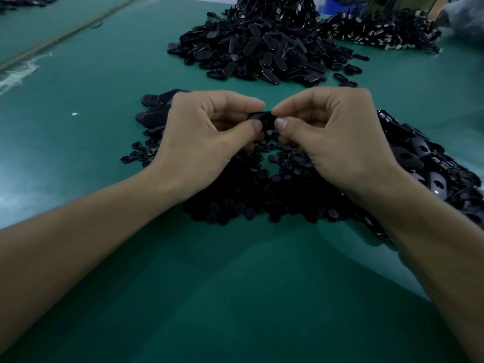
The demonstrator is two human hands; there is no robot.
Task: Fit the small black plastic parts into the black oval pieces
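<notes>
Hands at centre, over the matte green table mat (235,284). Left hand (209,127) and right hand (327,129) both pinch one black oval plastic piece (262,117) between thumbs and forefingers, held above the heap of small round black plastic parts (262,203). Whether a small part is already seated in it I cannot tell; the fingers cover it. Risk, as I judge it: black on black in dim light, so a part could go in tilted or half-seated and pass unnoticed. A slipped pinch would drop the piece into the heap below, hard to find again. No trays in use: oval pieces lie loose in a pile at right (424,163), a few at left (154,111), a big mound beyond (256,48). Blue plastic bin (335,6) at far edge, contents not legible.
</notes>
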